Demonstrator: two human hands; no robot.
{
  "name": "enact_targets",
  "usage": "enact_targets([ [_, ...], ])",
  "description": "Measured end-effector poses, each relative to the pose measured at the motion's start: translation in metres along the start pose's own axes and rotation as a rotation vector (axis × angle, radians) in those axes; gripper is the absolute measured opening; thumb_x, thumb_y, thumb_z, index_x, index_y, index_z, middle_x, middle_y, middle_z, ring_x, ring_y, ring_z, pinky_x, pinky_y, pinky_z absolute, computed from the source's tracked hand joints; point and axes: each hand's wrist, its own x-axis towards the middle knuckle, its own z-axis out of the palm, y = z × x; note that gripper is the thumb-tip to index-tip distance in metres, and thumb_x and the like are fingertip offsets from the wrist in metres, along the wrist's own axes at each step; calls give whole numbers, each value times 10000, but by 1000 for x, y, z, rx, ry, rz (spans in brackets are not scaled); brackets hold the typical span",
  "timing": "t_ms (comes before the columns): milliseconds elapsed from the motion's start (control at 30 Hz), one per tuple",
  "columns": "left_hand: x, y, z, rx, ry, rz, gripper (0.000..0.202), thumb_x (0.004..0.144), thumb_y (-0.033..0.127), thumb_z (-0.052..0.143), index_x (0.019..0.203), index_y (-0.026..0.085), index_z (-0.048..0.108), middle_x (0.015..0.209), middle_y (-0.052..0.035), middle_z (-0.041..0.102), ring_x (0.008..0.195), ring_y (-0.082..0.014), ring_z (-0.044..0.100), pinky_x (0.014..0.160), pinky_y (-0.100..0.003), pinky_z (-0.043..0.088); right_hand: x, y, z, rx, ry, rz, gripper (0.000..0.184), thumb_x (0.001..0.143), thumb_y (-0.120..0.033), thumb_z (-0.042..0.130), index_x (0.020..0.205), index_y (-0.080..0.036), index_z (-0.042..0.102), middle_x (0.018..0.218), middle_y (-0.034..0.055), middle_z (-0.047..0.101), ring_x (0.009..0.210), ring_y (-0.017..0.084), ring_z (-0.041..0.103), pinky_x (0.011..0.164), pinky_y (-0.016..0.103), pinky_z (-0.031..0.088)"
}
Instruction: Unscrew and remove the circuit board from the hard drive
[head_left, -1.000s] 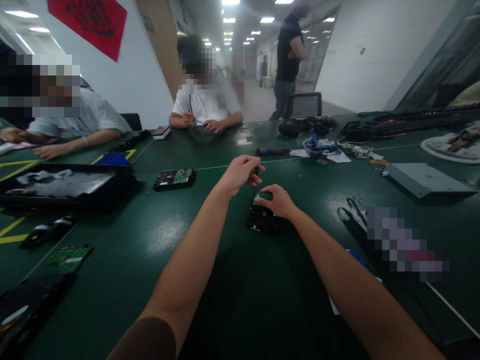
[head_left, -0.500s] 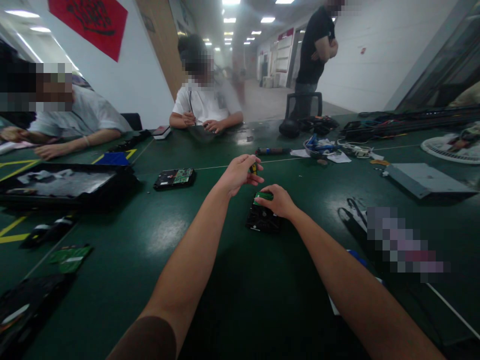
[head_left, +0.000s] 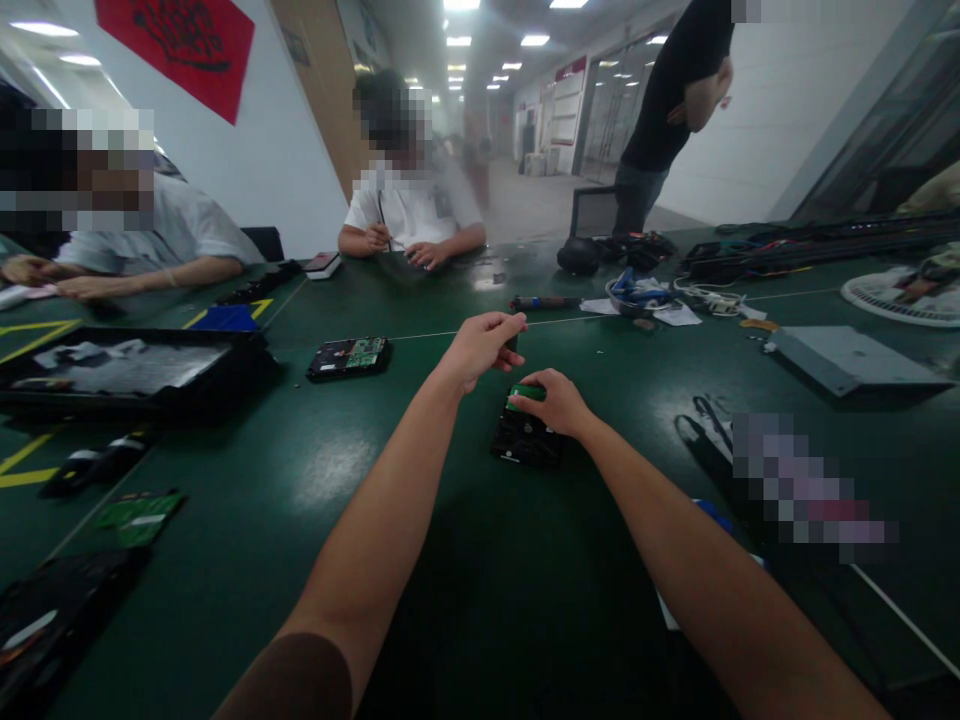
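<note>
A black hard drive (head_left: pixel 527 440) lies on the dark green table in front of me, with a small green circuit board (head_left: pixel 525 398) at its far end. My right hand (head_left: pixel 553 400) is closed over that end, its fingers and thumb gripping the drive by the board. Just above and to the left, my left hand (head_left: pixel 487 345) pinches a short, dark screwdriver (head_left: pixel 513 343). Its fingers hide most of the handle, and I cannot make out whether the tip touches the drive.
Another drive with a green board (head_left: pixel 349 357) lies to the left, beyond it a large black tray (head_left: pixel 135 375). A loose green circuit board (head_left: pixel 142 515) is nearer. A grey metal case (head_left: pixel 859 360) and cables (head_left: pixel 641 290) sit to the right. People are across the table.
My left fingers have turned around the screwdriver, so its yellow marking no longer shows. My right hand and the drive stay put. The standing person has leaned to the right.
</note>
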Motion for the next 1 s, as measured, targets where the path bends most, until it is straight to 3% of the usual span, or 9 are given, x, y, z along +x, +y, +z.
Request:
enact_targets([
  [100,-2,2,1,-34,-12,-28,207,999,383,619,977,177,610,989,-72,726,572,-96,686,486,-212,458,0,1,1,-4,2,10,446,833,-604,739,1109,-255,742,1129,83,706,1028,252,653,903,394,500],
  [233,-4,4,2,-103,-43,-76,199,1011,387,590,1019,188,576,971,-76,743,609,-120,704,527,-227,504,0,1,1,-4,5,14,448,833,-607,737,1112,-257,741,1123,76,706,1022,250,657,901,393,504],
  [533,-3,5,-4,-96,-13,-87,255,1013,338,528,922,161,688,888,-65,689,608,-125,708,541,-233,521,-1,0,0,7,2,1,433,841,-610,728,1097,-260,743,1129,81,702,1017,249,652,880,382,499],
  [767,-1,4,-2,-51,61,-77,156,943,304,665,898,157,635,969,-113,745,620,-139,708,575,-272,533,-1,1,0,4,1,-5,449,838,-628,720,1095,-260,745,1126,76,705,1027,250,645,890,383,492],
  [1000,0,4,0,137,132,34,133,910,227,690,804,148,681,683,-21,634,544,-85,606,515,-218,430,0,2,2,0,7,-18,436,848,-617,716,1085,-253,750,1100,79,711,1008,250,651,880,379,494],
])
